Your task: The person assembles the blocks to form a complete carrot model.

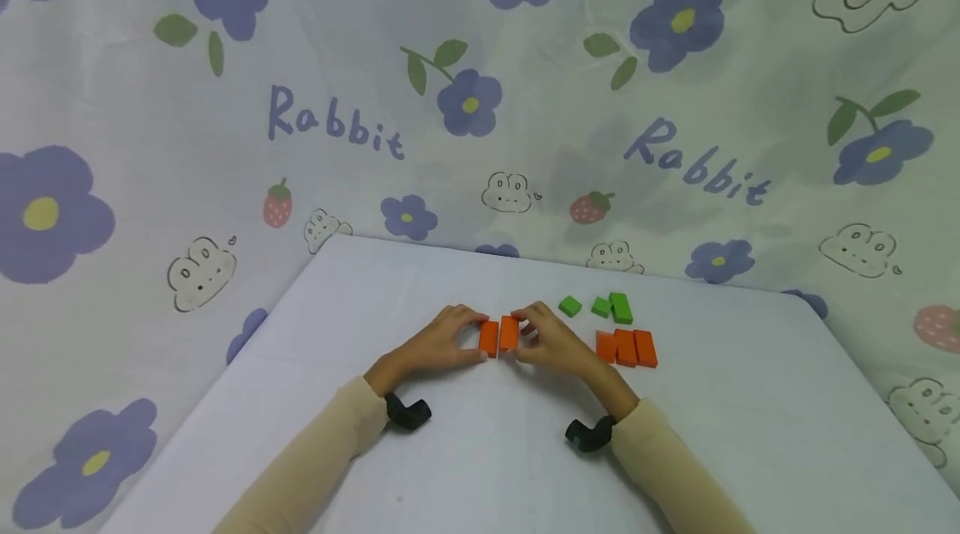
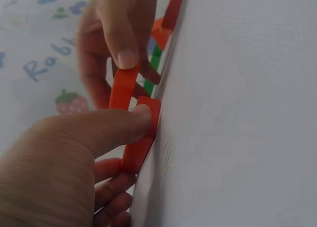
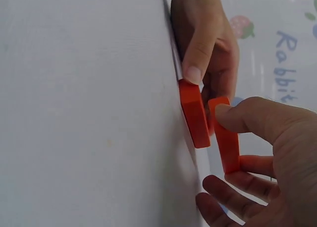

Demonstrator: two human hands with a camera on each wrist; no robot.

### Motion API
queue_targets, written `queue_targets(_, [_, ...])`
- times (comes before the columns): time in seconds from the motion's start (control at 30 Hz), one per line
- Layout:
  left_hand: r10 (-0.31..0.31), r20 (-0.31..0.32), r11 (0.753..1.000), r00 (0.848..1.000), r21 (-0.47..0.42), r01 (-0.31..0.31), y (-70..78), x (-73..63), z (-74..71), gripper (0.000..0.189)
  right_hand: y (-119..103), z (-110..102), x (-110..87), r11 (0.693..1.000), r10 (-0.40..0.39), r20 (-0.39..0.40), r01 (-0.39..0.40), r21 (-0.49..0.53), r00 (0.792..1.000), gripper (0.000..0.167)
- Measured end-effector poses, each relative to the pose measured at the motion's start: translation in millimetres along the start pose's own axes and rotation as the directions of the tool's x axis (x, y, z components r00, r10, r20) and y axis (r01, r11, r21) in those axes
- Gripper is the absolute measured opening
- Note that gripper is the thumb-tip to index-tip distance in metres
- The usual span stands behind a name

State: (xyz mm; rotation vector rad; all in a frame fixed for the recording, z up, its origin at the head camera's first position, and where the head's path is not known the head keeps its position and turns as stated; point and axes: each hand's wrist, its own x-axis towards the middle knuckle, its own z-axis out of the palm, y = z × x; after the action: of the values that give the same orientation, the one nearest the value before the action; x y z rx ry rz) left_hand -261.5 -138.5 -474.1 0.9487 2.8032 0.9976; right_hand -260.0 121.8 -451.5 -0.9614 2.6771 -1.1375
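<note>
Orange blks point(image 1: 488, 338): 5, w/ 2 held; green blks point(image 1: 621, 309): 3.

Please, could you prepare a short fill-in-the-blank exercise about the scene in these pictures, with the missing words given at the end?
1. The orange blocks gripped by the left hand and right hand number ____.
2. The loose orange blocks lie nearer to the person's ____ hand.
3. The farther blocks, beyond these, are coloured ____.
4. The English word printed on the cloth is ____.

Missing words: two; right; green; Rabbit.
</note>
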Motion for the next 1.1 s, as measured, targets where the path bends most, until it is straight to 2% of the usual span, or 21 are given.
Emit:
queue_targets(0.23, [0.003, -0.003, 1.0, 1.0, 0.014, -0.003, -1.9, 1.2, 3.2, 0.062, 4.3, 8.6, -4.3, 1.0, 0.014, -0.027, -0.015, -0.026, 1.0, 0.057])
queue_targets(0.47, [0.012, 0.013, 1.0, 1.0, 0.027, -0.013, -0.3, 2.8, 3.7, 0.062, 8.6, 16.0, -7.5, 0.991, 0.069, -0.038, -0.073, -0.115, 0.997, 0.058])
queue_targets(0.7, [0.0, 0.004, 0.999, 1.0, 0.041, 0.0, -0.6, 2.0, 1.6, 0.062, 10.9, 18.3, -5.5, 0.988, 0.028, -0.047, -0.035, -0.147, 0.999, 0.058])
queue_targets(0.9, [-0.017, 0.021, 1.0, 1.0, 0.018, 0.017, -2.5, 0.8, 2.8, 0.062, 12.4, 20.1, -7.1, 0.989, 0.046, -0.044, -0.052, -0.139, 0.998, 0.058])
queue_targets(1.1, [-0.002, 0.01, 1.0, 1.0, 0.028, 0.002, -5.2, 2.5, 4.6, 0.063, 13.9, 21.1, -7.8, 0.989, 0.042, -0.053, -0.049, -0.142, 0.998, 0.059])
